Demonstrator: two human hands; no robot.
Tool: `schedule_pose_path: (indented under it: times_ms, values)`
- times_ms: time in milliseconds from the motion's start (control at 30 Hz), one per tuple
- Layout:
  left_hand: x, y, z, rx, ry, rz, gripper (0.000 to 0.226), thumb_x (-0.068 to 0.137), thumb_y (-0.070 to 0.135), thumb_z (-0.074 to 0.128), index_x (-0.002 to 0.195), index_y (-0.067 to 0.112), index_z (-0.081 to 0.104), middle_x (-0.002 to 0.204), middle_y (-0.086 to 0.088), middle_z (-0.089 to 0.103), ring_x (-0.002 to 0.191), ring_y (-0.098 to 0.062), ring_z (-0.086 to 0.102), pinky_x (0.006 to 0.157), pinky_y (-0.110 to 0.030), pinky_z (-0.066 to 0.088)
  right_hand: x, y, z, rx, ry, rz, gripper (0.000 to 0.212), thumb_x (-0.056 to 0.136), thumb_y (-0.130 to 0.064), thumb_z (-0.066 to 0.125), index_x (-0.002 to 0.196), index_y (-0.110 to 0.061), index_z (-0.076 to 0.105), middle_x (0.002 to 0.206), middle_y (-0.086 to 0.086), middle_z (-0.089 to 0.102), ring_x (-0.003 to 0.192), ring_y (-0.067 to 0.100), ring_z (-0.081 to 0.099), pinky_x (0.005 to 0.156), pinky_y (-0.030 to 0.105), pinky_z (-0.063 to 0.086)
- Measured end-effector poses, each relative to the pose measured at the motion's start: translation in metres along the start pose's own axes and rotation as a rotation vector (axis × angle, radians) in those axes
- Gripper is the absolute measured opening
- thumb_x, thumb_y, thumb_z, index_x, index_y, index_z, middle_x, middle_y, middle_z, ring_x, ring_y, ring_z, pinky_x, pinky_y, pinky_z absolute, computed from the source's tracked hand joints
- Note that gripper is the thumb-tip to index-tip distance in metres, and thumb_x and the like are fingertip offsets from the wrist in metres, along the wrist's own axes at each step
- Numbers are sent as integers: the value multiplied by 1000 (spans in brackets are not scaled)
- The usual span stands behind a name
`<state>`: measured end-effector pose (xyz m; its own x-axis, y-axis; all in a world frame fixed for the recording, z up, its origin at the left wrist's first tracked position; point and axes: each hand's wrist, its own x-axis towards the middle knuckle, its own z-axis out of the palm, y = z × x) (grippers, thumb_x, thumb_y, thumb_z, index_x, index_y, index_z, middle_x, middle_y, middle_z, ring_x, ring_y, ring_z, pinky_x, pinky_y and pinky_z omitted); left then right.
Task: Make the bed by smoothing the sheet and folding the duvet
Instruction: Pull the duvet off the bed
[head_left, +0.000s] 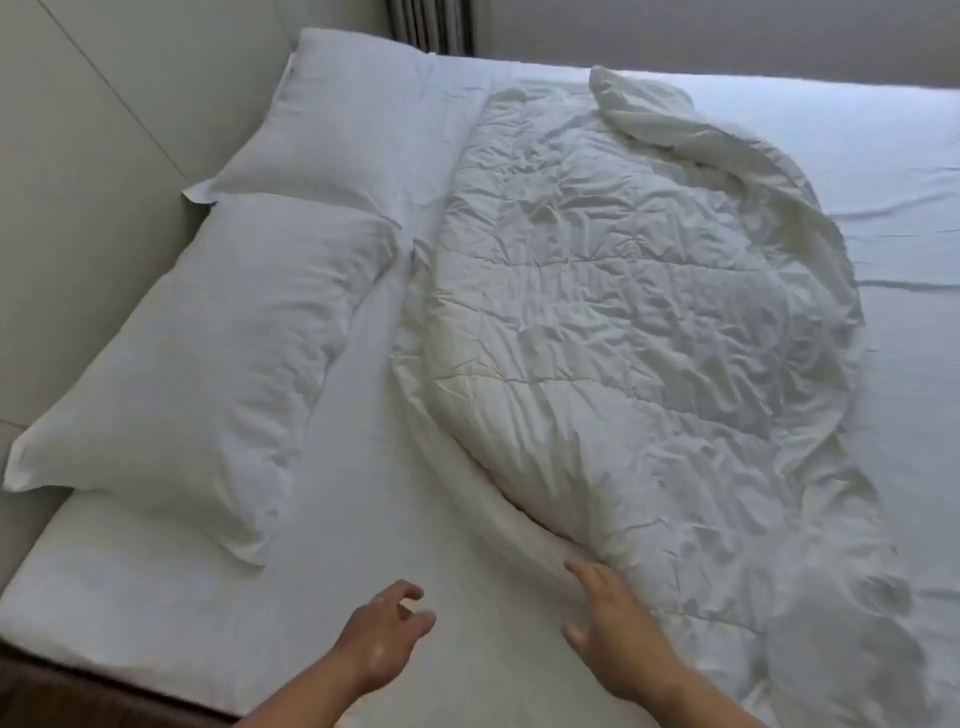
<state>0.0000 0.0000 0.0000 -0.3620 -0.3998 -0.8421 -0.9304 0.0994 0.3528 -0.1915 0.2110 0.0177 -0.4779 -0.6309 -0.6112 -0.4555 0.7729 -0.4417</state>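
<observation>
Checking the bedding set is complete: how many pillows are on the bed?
2. The near pillow and the far pillow lie end to end on the left of the view; the crumpled duvet could hide another.

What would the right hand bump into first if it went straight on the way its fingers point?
Probably the duvet. The right hand points up the bed, and the duvet's puffy near edge lies right at its fingertips; whether they already touch it is unclear.

Pale panelled wall (78, 156) left; grey curtain (431, 26) beyond; dark wood (52, 696) below
</observation>
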Motion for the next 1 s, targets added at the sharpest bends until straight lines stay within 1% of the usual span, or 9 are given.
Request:
schedule_pose_path:
  times_ms: [100,167,300,433,533,600,700,900,1000]
  values:
    - [58,31,15,-112,1,19,46,91,47,58,133,32,47,108,5,62,100,-18,63,87,-33,53,56,2,19,-58,36,-68,74,92,-36,57,156,-27,22,159,-6,25,143,14,33,117,24,28]
    - [97,50,24,-194,20,13,62,86,57,57,141,34,38,113,4,61,105,-21,63,94,-40,54,88,0,39,-127,69,-69,79,87,-34,62,156,-23,25,156,-1,32,140,20,39,116,31,35]
    - [156,59,51,-416,51,-2,82,68,76,60,137,38,38,112,2,65,102,-26,66,92,-47,56,129,22,97,-207,136,52,87,60,-30,81,140,-16,49,121,8,63,108,31,63,88,45,56]
    - [175,51,85,-589,-20,10,80,64,73,69,130,36,43,111,9,65,103,-19,65,93,-44,56,136,32,135,-173,128,115,68,84,-23,64,146,-33,37,110,0,60,98,25,61,72,37,51]
    - [170,36,100,-622,-26,10,71,73,58,73,132,33,44,111,11,65,103,-14,64,93,-40,56,126,19,154,-127,143,174,63,91,-25,53,148,-40,29,97,-6,49,80,18,54,63,33,45]
    - [161,27,97,-632,39,13,57,83,43,70,133,33,44,110,10,65,100,-12,64,94,-37,55,115,-4,161,-87,117,184,62,94,-27,50,150,-40,28,99,-6,48,80,18,54,65,30,39]
    - [141,10,69,-619,140,36,46,90,28,62,133,33,47,113,5,66,100,-14,64,95,-38,53,98,-56,169,8,98,131,65,97,-30,47,155,-41,18,113,-5,51,96,19,61,71,28,35]
    - [110,-49,-44,-524,307,115,34,91,20,56,119,39,59,104,14,69,95,-11,66,88,-38,56,92,-182,203,231,156,-52,76,91,-29,44,157,-45,10,124,-7,49,105,15,58,83,26,44]
    - [130,-80,-93,-448,402,138,33,93,19,58,120,38,60,103,16,68,96,-12,65,86,-37,54,111,-231,222,392,7,-135,88,91,-15,52,159,-37,1,144,-12,36,128,6,46,103,16,38]
